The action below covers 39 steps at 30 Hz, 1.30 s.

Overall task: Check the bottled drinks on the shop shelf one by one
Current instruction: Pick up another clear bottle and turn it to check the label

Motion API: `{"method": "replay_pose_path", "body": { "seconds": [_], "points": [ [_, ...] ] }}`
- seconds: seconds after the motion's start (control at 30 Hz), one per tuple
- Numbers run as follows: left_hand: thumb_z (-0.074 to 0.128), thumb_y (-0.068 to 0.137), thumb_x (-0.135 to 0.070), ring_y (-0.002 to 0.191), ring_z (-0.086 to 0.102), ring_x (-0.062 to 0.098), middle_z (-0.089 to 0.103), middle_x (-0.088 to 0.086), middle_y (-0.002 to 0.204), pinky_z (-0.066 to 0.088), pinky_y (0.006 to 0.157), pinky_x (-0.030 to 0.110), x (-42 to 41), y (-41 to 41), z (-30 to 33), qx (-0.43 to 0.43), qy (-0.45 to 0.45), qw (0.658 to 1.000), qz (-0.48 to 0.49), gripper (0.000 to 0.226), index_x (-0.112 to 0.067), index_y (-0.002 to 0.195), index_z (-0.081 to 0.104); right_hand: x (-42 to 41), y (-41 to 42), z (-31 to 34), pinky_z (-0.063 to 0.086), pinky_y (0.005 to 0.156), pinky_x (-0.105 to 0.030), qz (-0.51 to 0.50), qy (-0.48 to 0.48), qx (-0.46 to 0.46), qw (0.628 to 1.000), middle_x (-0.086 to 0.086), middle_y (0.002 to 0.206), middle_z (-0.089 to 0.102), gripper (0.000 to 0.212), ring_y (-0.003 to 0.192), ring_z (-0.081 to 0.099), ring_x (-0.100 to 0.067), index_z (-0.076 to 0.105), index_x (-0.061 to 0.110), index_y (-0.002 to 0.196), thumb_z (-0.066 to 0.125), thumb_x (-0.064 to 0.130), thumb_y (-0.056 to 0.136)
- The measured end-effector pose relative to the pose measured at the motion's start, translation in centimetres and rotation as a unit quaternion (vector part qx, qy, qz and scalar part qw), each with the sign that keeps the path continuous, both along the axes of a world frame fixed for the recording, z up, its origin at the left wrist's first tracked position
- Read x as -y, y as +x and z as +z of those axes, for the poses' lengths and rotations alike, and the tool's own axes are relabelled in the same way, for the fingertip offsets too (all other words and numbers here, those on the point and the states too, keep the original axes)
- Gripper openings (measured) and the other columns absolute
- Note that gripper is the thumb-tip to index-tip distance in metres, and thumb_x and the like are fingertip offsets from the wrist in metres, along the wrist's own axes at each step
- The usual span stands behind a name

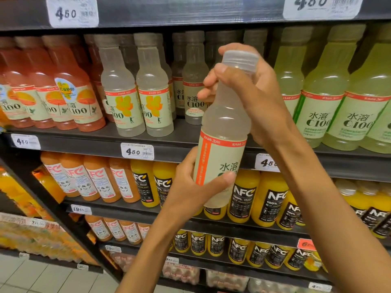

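I hold a pale, cloudy C100 bottle (224, 127) upright in front of the shelf, its clear cap at the top and its cream label with an orange stripe turned toward me. My left hand (190, 185) wraps the bottle's lower part, thumb across the label. My right hand (249, 89) grips the neck just under the cap. Behind it, more pale C100 bottles (135, 98) stand in rows on the dark shelf (88, 140), with a gap where the held bottle hangs.
Orange-pink C100 bottles (63, 96) stand to the left, yellow-green ones (330, 106) to the right. Below are orange NFC bottles (95, 180) and yellow NFC juice (268, 199). White price tags (137, 152) line the shelf edges. Tiled floor (48, 278) shows at bottom left.
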<state>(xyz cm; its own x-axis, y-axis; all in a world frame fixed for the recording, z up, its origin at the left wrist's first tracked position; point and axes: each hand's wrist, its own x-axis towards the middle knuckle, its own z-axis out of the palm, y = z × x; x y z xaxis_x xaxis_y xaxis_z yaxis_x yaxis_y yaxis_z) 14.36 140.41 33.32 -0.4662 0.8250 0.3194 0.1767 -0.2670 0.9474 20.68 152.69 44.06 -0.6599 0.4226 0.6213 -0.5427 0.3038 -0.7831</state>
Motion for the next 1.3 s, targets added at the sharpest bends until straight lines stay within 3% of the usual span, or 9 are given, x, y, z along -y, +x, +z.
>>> {"method": "replay_pose_path", "body": {
  "seconds": [0.1, 0.17, 0.33, 0.53, 0.73, 0.9, 1.0, 1.17, 1.3],
  "points": [
    [0.076, 0.058, -0.044, 0.096, 0.067, 0.006, 0.070, -0.011, 0.103, 0.052, 0.070, 0.014, -0.3, 0.1, -0.3, -0.015, 0.018, 0.999, 0.039, 0.057, -0.037, 0.111, 0.053, 0.5, 0.6, -0.3, 0.055, 0.074, -0.025, -0.049, 0.070, 0.010, 0.996, -0.021, 0.103, 0.064, 0.031, 0.086, 0.070, -0.019, 0.042, 0.008, 0.117, 0.059, 0.010, 0.092],
    [0.080, 0.059, -0.040, 0.095, 0.066, 0.003, 0.068, -0.014, 0.102, 0.052, 0.069, 0.013, -0.6, -0.1, -0.6, -0.031, 0.029, 0.997, 0.070, 0.060, -0.039, 0.112, 0.051, 1.0, 1.0, -0.8, 0.055, 0.074, -0.023, -0.049, 0.090, 0.005, 0.995, -0.015, 0.095, 0.066, 0.033, 0.082, 0.071, -0.016, 0.042, 0.007, 0.115, 0.063, 0.008, 0.089],
    [0.085, 0.061, -0.017, 0.094, 0.064, 0.000, 0.066, -0.021, 0.101, 0.050, 0.069, 0.010, -1.5, -1.2, -1.0, -0.101, 0.048, 0.987, 0.115, 0.061, -0.035, 0.109, 0.052, 1.9, 1.6, -2.1, 0.052, 0.080, -0.049, -0.006, 0.190, -0.026, 0.981, -0.016, 0.092, 0.060, 0.037, 0.084, 0.063, -0.033, 0.047, 0.006, 0.104, 0.069, -0.006, 0.076],
    [0.084, 0.062, -0.008, 0.104, 0.064, 0.008, 0.067, -0.010, 0.111, 0.052, 0.079, 0.017, -2.2, -2.1, -0.7, -0.117, 0.049, 0.989, 0.080, 0.071, -0.019, 0.123, 0.051, 2.0, 1.8, -2.4, 0.052, 0.077, -0.047, -0.007, 0.236, -0.069, 0.969, -0.014, 0.091, 0.059, 0.038, 0.083, 0.062, -0.032, 0.049, 0.010, 0.100, 0.069, -0.009, 0.073],
    [0.084, 0.058, -0.036, 0.092, 0.065, 0.000, 0.067, -0.021, 0.099, 0.051, 0.067, 0.010, -1.0, -1.2, -1.0, -0.087, 0.013, 0.994, 0.070, 0.057, -0.038, 0.106, 0.053, -0.1, 1.2, -1.8, 0.053, 0.079, -0.035, 0.113, 0.100, 0.004, 0.989, -0.004, 0.088, 0.068, 0.036, 0.083, 0.067, -0.022, 0.047, 0.013, 0.111, 0.064, 0.015, 0.079],
    [0.074, 0.053, -0.047, 0.091, 0.069, 0.005, 0.073, -0.017, 0.094, 0.053, 0.069, 0.014, -0.6, -0.4, -1.7, -0.006, -0.038, 0.999, -0.019, 0.055, -0.031, 0.103, 0.058, -1.5, -0.4, -2.6, 0.055, 0.076, -0.031, 0.174, -0.048, 0.074, 0.981, -0.002, 0.095, 0.073, 0.034, 0.087, 0.070, -0.019, 0.047, 0.012, 0.119, 0.051, 0.016, 0.086],
    [0.070, 0.061, -0.048, 0.095, 0.069, 0.008, 0.073, -0.014, 0.100, 0.053, 0.073, 0.016, -0.6, -0.3, -1.5, 0.017, -0.030, 0.999, -0.033, 0.053, -0.030, 0.109, 0.058, -1.2, -0.6, -2.8, 0.055, 0.068, -0.028, 0.136, -0.107, 0.031, 0.984, -0.003, 0.091, 0.072, 0.033, 0.078, 0.069, -0.016, 0.049, 0.006, 0.120, 0.051, 0.013, 0.088],
    [0.054, 0.083, -0.045, 0.097, 0.068, 0.004, 0.073, -0.013, 0.103, 0.051, 0.073, 0.013, -1.0, -0.9, -0.7, 0.030, 0.007, 0.999, 0.017, 0.032, -0.031, 0.112, 0.058, -1.1, -0.3, -2.2, 0.057, 0.070, -0.030, -0.010, -0.126, -0.017, 0.992, -0.009, 0.103, 0.069, 0.040, 0.086, 0.070, -0.018, 0.049, 0.005, 0.127, 0.061, 0.014, 0.090],
    [0.055, 0.077, -0.067, 0.094, 0.071, 0.015, 0.074, 0.002, 0.103, 0.054, 0.074, 0.023, -1.5, -0.5, -1.2, 0.121, 0.004, 0.993, -0.018, 0.060, -0.021, 0.115, 0.064, -1.9, -0.3, -1.5, 0.057, 0.078, -0.033, 0.017, -0.132, 0.048, 0.990, -0.007, 0.103, 0.070, 0.040, 0.093, 0.070, -0.020, 0.051, 0.010, 0.127, 0.060, 0.026, 0.092]
  ]
}}
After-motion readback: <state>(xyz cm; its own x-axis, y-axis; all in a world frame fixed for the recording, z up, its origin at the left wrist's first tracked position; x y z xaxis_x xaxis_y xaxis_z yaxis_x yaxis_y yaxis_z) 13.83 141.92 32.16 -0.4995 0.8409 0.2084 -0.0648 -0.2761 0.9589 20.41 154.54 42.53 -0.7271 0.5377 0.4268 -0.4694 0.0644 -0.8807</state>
